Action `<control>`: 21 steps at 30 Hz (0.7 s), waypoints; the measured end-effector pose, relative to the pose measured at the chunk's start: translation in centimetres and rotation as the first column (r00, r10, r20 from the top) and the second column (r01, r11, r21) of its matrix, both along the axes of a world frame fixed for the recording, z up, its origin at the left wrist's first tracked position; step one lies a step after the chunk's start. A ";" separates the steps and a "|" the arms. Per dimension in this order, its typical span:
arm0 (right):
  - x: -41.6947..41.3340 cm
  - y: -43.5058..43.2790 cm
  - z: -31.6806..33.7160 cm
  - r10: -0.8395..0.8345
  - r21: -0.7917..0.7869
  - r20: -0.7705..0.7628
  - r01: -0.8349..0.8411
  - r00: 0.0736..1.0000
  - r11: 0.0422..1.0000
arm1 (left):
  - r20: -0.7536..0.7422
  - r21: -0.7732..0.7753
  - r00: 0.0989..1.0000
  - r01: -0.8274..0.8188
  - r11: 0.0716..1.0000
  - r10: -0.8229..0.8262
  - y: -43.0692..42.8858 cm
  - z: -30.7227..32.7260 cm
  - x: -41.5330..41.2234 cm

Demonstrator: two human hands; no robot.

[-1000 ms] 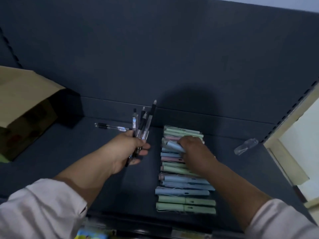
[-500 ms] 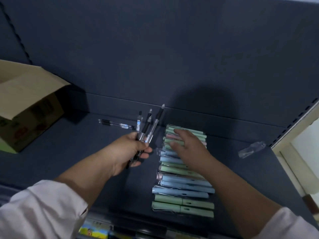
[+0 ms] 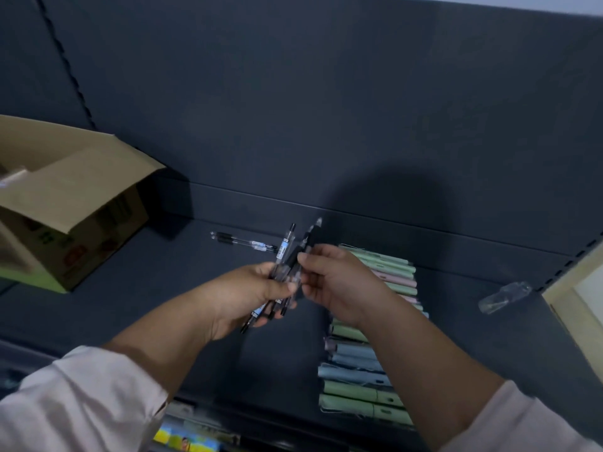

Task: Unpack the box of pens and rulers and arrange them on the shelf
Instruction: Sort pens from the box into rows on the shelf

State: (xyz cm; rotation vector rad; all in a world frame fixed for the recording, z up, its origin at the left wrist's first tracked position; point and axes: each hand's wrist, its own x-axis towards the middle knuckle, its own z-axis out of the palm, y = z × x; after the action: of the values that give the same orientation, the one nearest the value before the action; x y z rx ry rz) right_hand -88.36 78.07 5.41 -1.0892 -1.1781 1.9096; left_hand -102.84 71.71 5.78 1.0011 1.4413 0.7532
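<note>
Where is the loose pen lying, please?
Head view: the loose pen lies on the shelf, left of centre, between the cardboard box and the held pens.

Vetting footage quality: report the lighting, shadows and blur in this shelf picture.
Head view: dim, bluish light; the left hand and right hand throw a broad soft shadow on the back panel; the cardboard box is motion-blurred; the black pens they grip read fairly sharp.

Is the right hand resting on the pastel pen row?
No; the right hand pinches the black pens that the left hand grips.
</note>
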 end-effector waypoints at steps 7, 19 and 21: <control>-3.6 0.1 -0.4 -0.004 -0.067 -0.030 0.002 1.000 0.998 | -0.003 -0.009 1.000 0.011 1.000 -0.011 0.6 0.0 -4.1; -10.1 0.9 -3.4 -0.352 -0.357 0.023 0.337 0.936 0.872 | 0.004 -0.030 0.980 -0.197 0.980 0.198 3.1 -2.3 -11.5; -11.2 1.0 -3.8 -0.383 -0.391 0.033 0.364 0.923 0.845 | -0.027 -0.001 0.972 -0.233 0.972 0.233 3.4 -2.8 -12.4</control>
State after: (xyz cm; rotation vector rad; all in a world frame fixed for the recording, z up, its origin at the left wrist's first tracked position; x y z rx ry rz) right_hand -99.56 79.06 1.60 -1.3602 -0.5062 1.8786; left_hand -115.24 75.16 2.95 0.8493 1.6011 0.9091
